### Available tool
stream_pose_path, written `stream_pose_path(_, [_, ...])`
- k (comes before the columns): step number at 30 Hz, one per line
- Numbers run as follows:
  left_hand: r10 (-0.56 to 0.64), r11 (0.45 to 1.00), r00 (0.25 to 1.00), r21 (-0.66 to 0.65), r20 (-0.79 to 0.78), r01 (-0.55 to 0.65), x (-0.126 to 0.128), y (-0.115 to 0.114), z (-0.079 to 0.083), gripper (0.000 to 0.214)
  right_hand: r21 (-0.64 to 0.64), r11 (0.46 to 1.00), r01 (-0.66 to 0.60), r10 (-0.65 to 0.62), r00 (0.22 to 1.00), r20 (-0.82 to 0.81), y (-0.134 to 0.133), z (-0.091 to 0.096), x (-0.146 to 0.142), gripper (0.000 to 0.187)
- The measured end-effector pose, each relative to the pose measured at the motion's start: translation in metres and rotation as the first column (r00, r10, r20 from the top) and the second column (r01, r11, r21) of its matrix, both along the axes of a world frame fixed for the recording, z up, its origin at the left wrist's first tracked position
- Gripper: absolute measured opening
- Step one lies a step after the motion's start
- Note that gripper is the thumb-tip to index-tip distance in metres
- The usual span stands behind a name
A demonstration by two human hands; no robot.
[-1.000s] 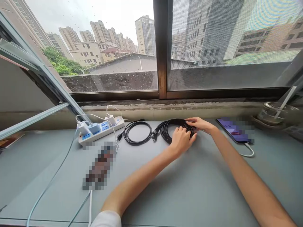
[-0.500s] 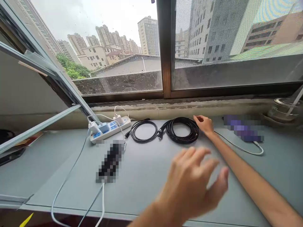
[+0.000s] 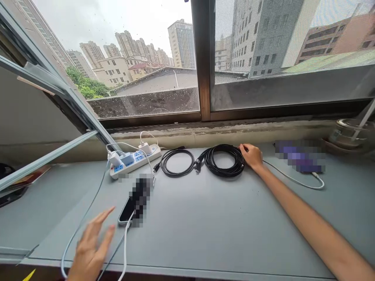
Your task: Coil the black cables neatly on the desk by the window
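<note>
My left hand (image 3: 92,246) hovers, slightly blurred, over the front left of the table, its fingers spread and nothing in them. Just to its right lies a phone (image 3: 126,210), partly pixelated, with a white charging cable (image 3: 125,246) running off the near edge. My right hand (image 3: 252,156) rests at the back, fingers curled into a pinch at the right side of a thick black cable coil (image 3: 209,166). What the pinch holds is hidden. A thinner black cable coil (image 3: 164,168) lies to the left of the thick one.
A white power strip (image 3: 131,167) with several plugs stands at the back left. At the right, a pixelated purple device (image 3: 301,156) has a white cable (image 3: 295,184) attached. A glass jar (image 3: 342,134) sits in the back right corner, below the window. A metal frame (image 3: 73,146) slants across the left.
My left hand has swept from the front middle to the front left, beside the phone. My right hand stays by the thick coil. The view has shifted slightly.
</note>
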State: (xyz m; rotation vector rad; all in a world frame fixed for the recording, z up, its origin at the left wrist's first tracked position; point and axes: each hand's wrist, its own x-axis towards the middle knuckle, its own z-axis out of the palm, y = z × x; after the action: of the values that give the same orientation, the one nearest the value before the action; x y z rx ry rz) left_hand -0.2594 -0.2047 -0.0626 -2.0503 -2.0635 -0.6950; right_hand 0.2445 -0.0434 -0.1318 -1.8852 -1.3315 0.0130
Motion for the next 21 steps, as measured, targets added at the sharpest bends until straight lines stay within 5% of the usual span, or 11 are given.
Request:
stream_pose_path(3, [0.044, 0.989, 0.995, -0.146, 0.092, -0.03, 0.005, 0.026, -0.014, 0.041, -0.004, 1.0, -0.006, 0.006, 1.0, 0.008, 0.001, 0.0, 0.0, 0.04])
stream_pose_path(8, [0.029, 0.963, 0.997, -0.269, 0.065, -0.01, -0.001, 0.038, -0.024, 0.047, -0.013, 1.0, -0.013, 0.013, 1.0, 0.01, 0.002, 0.001, 0.0, 0.04])
stream_pose_path(21, [-0.002, 0.968, 0.997, -0.249, 0.081, 0.023, 0.0, 0.035, -0.024, 0.05, 0.005, 1.0, -0.019, 0.018, 1.0, 0.015, -0.001, 0.0, 0.001, 0.039])
